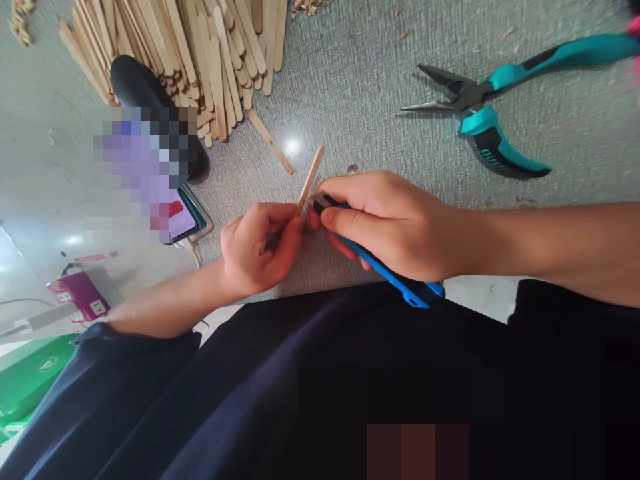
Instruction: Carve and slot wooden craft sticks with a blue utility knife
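Note:
My left hand [265, 243] pinches the lower end of a wooden craft stick [312, 175], whose rounded tip points up and slightly right. In my right hand [395, 223] is a blue utility knife [375, 261], gripped with the thumb near its dark metal head. The blade end touches or nearly touches the craft stick just above my left fingers; exactly which I cannot tell. Another craft stick [270, 141], with a notch cut near one end, lies on the table beyond my hands.
A heap of craft sticks [220, 60] covers the back left. Before it are a black case [145, 83] and a phone [183, 223] with a cable. Teal-handled needle-nose pliers [473, 97] lie open at right. A purple power strip [80, 297] is at far left; wood shavings [310, 5] at the back.

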`<action>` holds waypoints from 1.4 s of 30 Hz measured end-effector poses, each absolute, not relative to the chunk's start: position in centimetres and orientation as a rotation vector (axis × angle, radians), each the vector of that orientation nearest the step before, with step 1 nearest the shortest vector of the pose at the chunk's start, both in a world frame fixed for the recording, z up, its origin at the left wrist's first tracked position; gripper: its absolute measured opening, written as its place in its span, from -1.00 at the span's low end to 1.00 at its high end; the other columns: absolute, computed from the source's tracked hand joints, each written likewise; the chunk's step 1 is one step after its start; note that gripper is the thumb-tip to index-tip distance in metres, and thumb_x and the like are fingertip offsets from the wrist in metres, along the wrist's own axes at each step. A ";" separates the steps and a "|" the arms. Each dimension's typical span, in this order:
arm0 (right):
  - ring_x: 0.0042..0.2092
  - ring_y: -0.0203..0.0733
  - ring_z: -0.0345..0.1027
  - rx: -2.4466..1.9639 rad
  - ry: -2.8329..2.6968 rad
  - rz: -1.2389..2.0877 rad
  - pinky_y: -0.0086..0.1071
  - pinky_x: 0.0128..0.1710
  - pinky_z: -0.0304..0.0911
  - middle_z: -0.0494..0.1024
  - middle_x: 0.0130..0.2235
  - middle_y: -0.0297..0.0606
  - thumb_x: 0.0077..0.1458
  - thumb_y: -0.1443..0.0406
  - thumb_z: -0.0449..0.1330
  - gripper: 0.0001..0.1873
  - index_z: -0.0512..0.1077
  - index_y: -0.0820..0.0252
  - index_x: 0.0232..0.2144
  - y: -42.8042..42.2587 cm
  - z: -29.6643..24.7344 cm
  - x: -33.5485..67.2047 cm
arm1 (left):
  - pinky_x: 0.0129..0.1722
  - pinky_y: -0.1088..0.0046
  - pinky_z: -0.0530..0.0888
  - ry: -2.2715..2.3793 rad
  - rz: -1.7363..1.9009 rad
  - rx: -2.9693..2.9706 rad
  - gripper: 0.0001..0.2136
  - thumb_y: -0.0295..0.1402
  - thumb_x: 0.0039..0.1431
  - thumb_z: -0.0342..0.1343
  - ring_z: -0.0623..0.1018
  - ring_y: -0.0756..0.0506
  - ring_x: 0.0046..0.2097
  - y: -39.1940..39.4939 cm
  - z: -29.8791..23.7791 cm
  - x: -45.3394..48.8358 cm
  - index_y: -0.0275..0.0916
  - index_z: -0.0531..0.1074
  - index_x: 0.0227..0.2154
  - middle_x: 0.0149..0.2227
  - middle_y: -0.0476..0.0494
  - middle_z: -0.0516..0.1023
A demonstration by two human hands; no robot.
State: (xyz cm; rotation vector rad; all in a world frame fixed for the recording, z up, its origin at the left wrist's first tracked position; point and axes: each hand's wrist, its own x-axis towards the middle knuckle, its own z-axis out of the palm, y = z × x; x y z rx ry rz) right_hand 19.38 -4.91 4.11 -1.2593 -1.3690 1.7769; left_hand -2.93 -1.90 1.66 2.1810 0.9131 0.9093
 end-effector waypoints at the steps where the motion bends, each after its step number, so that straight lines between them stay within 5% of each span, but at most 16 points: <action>1: -0.63 -0.39 0.24 -1.258 -1.354 1.798 -0.36 -0.59 0.00 0.39 -0.61 -0.51 0.48 0.48 0.10 -0.59 0.27 0.08 -0.45 -5.0 4.2 19.4 | -0.55 0.66 0.41 0.897 0.898 2.212 -0.82 -0.59 0.34 0.26 0.67 0.11 -0.53 -1.8 1.9 -2.9 -0.15 0.49 -0.17 -0.44 0.14 0.77; 11: -0.64 -0.42 0.30 -1.190 -1.257 1.883 -0.48 -0.65 0.07 0.45 -0.60 -0.48 0.47 0.52 0.07 -0.60 0.37 0.13 -0.44 -4.9 4.1 19.2 | -0.49 0.80 0.47 0.786 0.898 2.048 -0.81 -0.63 0.37 0.27 0.71 0.12 -0.50 -1.7 1.7 -2.9 -0.21 0.47 -0.15 -0.44 0.12 0.75; 25: -0.59 -0.33 0.35 -1.076 -1.057 2.113 -0.49 -0.64 0.30 0.51 -0.52 -0.40 0.48 0.44 0.08 -0.72 0.46 0.16 -0.31 -3.7 3.9 20.1 | -0.55 0.66 0.64 0.620 0.748 1.408 -0.88 -0.41 0.60 0.23 0.81 -0.03 -0.42 -0.8 1.5 -2.5 -0.18 0.46 -0.17 -0.32 -0.03 0.83; 42: -0.49 -0.32 0.44 -1.021 -1.064 2.056 -0.49 -0.53 0.41 0.57 -0.41 -0.40 0.55 0.27 0.17 -0.85 0.51 0.17 -0.11 -3.6 2.4 20.8 | -0.48 0.57 0.71 0.782 0.726 1.247 -0.79 -0.21 0.56 0.32 0.80 -0.04 -0.43 -1.0 1.4 -2.4 -0.23 0.49 -0.13 -0.33 -0.11 0.83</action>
